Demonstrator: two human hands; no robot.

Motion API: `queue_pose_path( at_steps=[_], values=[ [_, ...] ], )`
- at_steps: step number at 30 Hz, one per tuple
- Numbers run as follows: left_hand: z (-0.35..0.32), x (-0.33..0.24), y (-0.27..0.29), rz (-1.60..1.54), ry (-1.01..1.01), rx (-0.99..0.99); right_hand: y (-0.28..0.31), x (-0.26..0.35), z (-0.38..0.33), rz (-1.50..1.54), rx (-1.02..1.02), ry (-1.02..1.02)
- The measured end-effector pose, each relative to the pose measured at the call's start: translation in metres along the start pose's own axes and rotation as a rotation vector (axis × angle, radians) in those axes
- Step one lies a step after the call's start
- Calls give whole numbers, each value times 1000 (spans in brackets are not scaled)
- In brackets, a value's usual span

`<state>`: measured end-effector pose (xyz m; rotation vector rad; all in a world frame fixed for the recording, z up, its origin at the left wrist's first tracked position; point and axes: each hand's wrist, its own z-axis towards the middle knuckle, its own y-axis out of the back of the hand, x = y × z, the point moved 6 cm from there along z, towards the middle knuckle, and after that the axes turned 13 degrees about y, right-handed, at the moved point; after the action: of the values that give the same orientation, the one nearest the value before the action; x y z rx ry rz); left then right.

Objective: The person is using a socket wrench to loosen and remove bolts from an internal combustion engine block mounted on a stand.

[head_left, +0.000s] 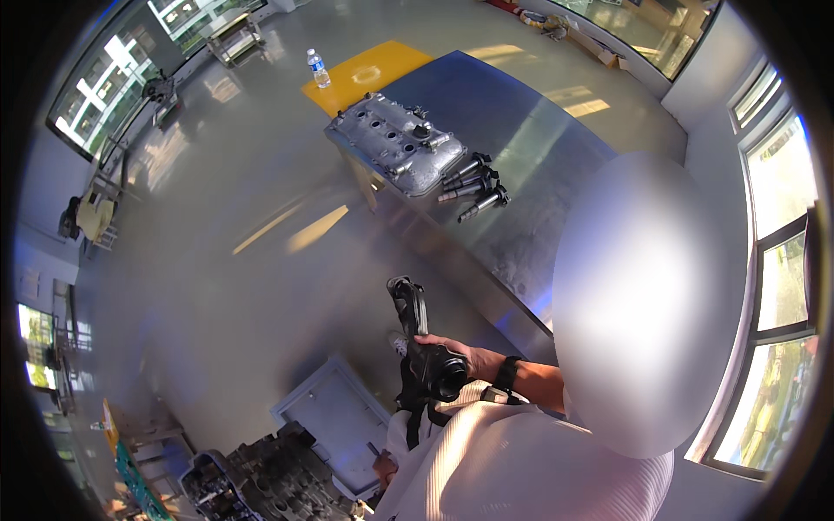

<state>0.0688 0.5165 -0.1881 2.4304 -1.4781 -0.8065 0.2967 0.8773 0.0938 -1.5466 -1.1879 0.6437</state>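
Neither my left hand nor my right hand shows in the head view. Close by at the right stands another person in a white ribbed top (539, 460), with a dark band on one wrist. That person's hand (456, 352) is closed around a black device (430, 369) with a round, lens-like end and dangling straps; its exact kind is unclear. Their other hand (384, 469) is low, by a small dark thing I cannot make out. Beyond them, a silver engine valve cover (395, 143) lies on a metal-topped table (539, 200). Several ignition coils (473, 187) lie beside the cover.
A water bottle (318, 69) stands on a yellow tabletop (373, 65) at the table's far end. At the lower left are a dark engine (287, 478) and a pale flat panel (334, 417). Windows (782, 269) line the right wall.
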Motion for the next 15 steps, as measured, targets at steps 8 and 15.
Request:
queue_pose_path(
  at_steps=[8,15],
  values=[
    [70,-330,27,-4,-292,105,-125,134,115,-242,-342,192],
    [164,-515,3,-99,-196,207,-151,316,210,-567,-469,545]
  ],
)
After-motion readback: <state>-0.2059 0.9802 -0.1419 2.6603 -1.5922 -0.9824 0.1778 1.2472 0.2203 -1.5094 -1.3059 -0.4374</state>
